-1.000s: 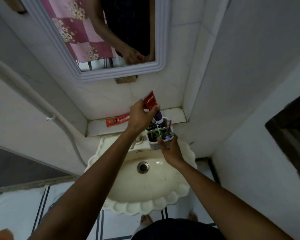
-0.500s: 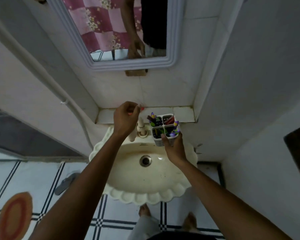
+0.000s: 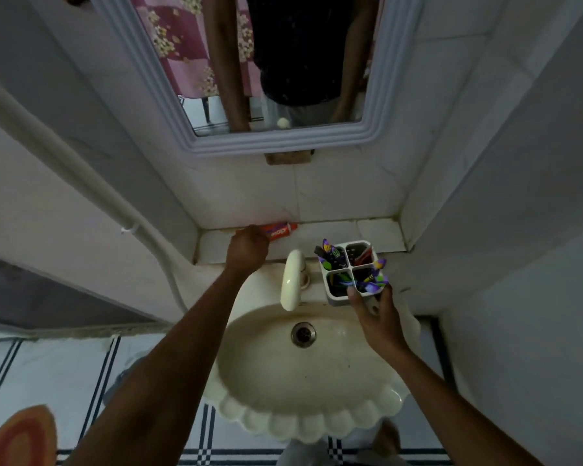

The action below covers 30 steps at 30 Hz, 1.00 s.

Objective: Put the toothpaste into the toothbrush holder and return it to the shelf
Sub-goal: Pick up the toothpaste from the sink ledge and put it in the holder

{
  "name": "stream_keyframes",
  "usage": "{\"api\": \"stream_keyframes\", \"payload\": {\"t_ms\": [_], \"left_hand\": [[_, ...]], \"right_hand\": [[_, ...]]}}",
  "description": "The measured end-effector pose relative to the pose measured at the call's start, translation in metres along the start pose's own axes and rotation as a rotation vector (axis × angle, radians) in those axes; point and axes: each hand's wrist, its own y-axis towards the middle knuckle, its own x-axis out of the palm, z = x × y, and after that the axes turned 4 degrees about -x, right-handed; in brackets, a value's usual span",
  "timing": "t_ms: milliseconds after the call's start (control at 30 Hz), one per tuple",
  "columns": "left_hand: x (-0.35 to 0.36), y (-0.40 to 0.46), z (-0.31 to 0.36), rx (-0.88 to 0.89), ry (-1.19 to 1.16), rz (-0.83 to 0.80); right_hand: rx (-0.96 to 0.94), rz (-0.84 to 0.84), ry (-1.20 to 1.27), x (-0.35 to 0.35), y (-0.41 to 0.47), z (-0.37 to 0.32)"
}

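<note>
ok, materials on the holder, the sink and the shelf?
Toothbrush holder: looks like white moulded plastic, with thin walls and four compartments. Sink: probably glazed ceramic, cream and glossy, with a scalloped rim. Shelf: seems tiled, white with dark grout lines, like the wall.

Home bathroom: sink (image 3: pixel 303 391), mirror (image 3: pixel 196 136)

White tiled shelf (image 3: pixel 377 230) runs along the wall behind the basin. An orange-red toothpaste tube (image 3: pixel 281 230) lies flat at its back edge, its left end hidden, seemingly touching the wall.
</note>
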Motion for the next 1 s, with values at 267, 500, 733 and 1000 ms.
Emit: {"api": "stream_keyframes", "payload": {"t_ms": [267, 500, 733, 1000], "left_hand": [[0.023, 0.052, -0.005, 0.166, 0.351, -0.180], [0.023, 0.051, -0.006, 0.169, 0.638, -0.133], [-0.024, -0.009, 0.011, 0.287, 0.432, 0.124], [-0.079, -0.101, 0.073, 0.473, 0.119, -0.071]], "right_hand": [[0.028, 0.019, -0.028, 0.003, 0.004, 0.010], [0.035, 0.023, -0.027, 0.006, 0.001, 0.005], [0.045, 0.009, -0.030, 0.006, -0.001, -0.003], [-0.006, -0.015, -0.115, -0.001, 0.001, -0.003]]}}
